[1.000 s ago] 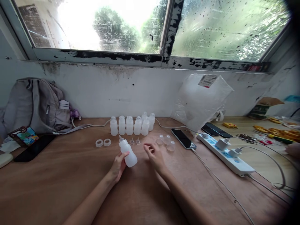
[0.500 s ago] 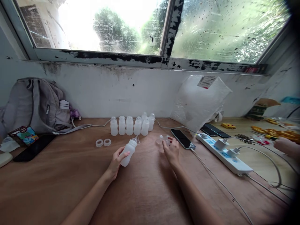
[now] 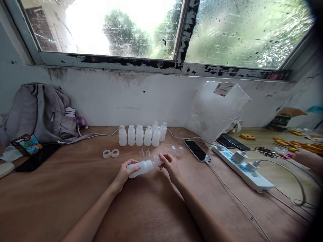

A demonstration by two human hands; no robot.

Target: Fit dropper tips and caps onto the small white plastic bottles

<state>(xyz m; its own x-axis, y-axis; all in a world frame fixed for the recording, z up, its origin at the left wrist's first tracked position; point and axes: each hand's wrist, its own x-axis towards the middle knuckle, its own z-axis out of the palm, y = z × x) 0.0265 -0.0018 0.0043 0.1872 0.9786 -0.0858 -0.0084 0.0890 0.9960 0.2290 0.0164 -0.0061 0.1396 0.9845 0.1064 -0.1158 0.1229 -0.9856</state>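
Note:
My left hand (image 3: 126,173) is wrapped round a frosted white baby bottle (image 3: 140,169), which lies nearly level with its neck to the right. In the fingers of my right hand (image 3: 169,165) is a clear bottle cap (image 3: 156,160), right at the bottle's mouth; whether it is seated there I cannot tell. Two more clear caps (image 3: 179,151) stand just beyond my right hand. Behind the held bottle are two clear bottle nipples (image 3: 147,152). Farther left lie two white collar rings (image 3: 115,153). Several capped bottles (image 3: 139,135) stand along the wall.
On the right a phone (image 3: 197,150) with a cable lies beside a white power strip (image 3: 243,167). A bubble-wrap bag (image 3: 214,109) leans on the wall. At far left sit a grey backpack (image 3: 37,114) and a black phone-like slab (image 3: 37,158). Another person's hand (image 3: 306,158) is at far right.
My right hand has moved left from the clear caps to the bottle's mouth, bringing one cap. The bottle has tipped from slanting upward to nearly level, uncovering the nipples behind.

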